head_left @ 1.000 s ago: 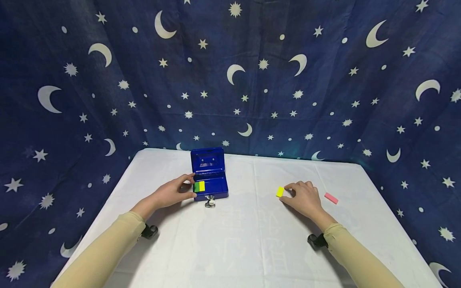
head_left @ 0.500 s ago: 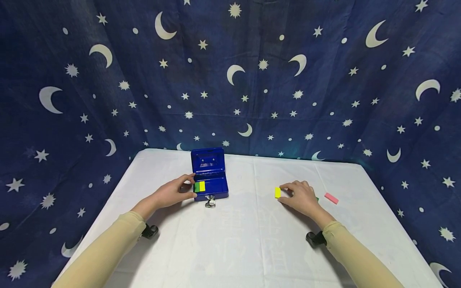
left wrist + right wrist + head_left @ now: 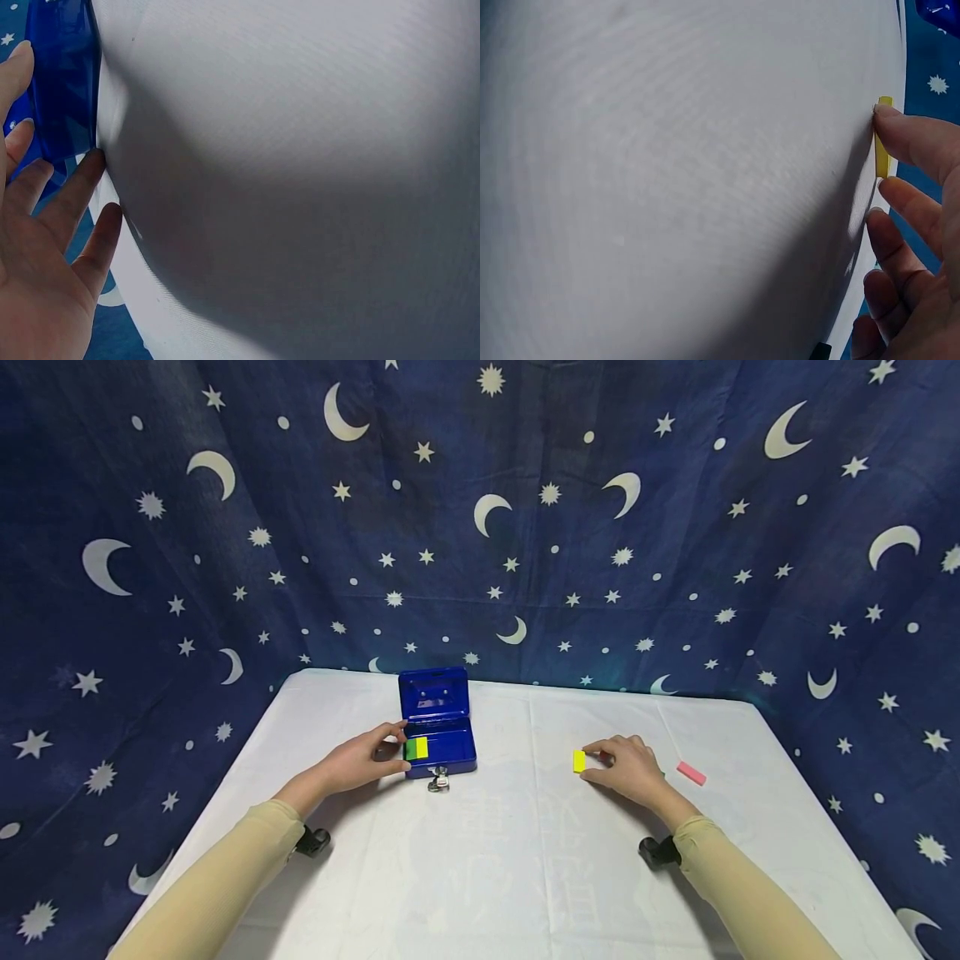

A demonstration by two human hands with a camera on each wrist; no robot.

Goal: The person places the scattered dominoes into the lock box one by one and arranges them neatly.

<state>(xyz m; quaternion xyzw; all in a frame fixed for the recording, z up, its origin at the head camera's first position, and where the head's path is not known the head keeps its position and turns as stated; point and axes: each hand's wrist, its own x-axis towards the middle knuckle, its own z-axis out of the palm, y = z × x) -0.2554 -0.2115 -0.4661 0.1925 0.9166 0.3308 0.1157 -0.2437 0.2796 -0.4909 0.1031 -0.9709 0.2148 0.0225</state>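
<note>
In the head view a blue metal cash box (image 3: 452,745) stands with its lid raised on the left of the white table. Inside it, by the left wall, lie a green block (image 3: 411,749) and a yellow block (image 3: 422,747) side by side. My left hand (image 3: 360,758) touches the box's left side, thumb by the front corner and index finger by the back one; the left wrist view shows the fingers spread and fairly straight. My right hand (image 3: 628,770) pinches another yellow block (image 3: 579,762) between thumb and index finger at the table. Its other fingers stay off the block.
A pink block (image 3: 691,773) lies to the right of my right hand. A small dark green piece (image 3: 821,351) shows behind that hand, mostly hidden in the head view. Keys (image 3: 438,781) hang at the box's front. A starry blue curtain (image 3: 525,568) encloses the table (image 3: 480,860).
My right hand has shifted slightly left, and the yellow block in it has turned from slanted to straight. The green piece has come into view behind it. The left hand stays put.
</note>
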